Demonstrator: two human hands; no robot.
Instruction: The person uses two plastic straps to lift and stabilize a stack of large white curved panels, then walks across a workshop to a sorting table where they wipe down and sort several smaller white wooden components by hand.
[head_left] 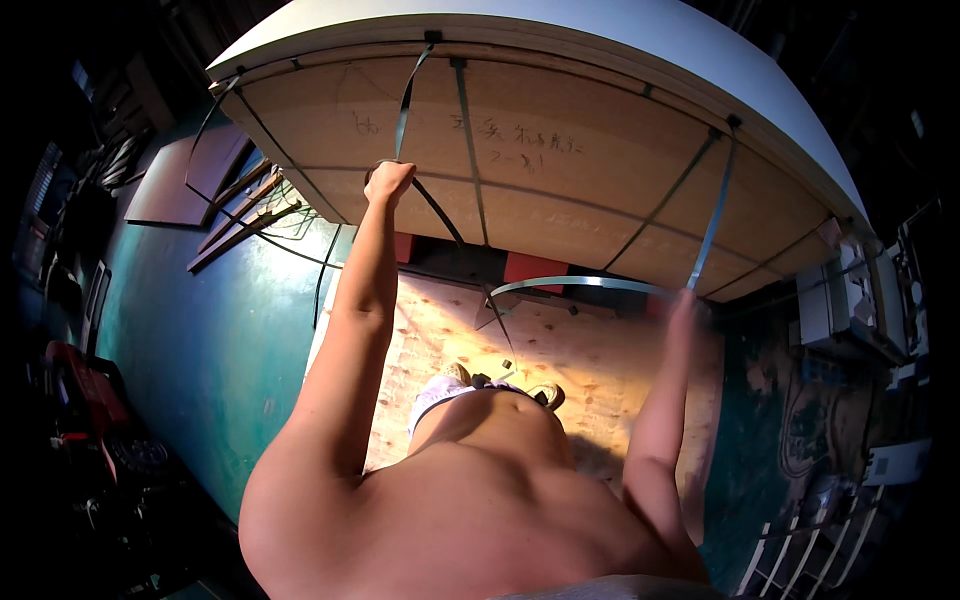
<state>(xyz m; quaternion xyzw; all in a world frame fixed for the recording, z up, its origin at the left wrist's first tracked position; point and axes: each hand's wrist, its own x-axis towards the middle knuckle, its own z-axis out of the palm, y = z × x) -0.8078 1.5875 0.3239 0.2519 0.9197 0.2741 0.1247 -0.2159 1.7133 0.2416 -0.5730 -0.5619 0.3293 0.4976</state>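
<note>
A large stack of boards [560,130] stands in front of me, with a white top and a tan side marked with handwriting. Dark straps run around it. My left hand [390,182] is closed around a loose strapping band [404,110] that hangs from the stack's upper edge; its tail drops below the fist. Lower on the right, my right hand [683,308] is blurred by motion. Another strapping band [716,215] comes down into it from the upper edge, and a pale length [590,282] arcs leftward from it. Its fingers are smeared, but they appear wrapped on the band.
Under my feet lies a plywood sheet [420,330] on the green floor [200,340]. Red blocks [535,268] show beneath the stack. To the left are a brown panel [185,180], wooden strips [235,225] and a loose looping band. A red machine [85,400] stands far left, a white rack [815,545] lower right.
</note>
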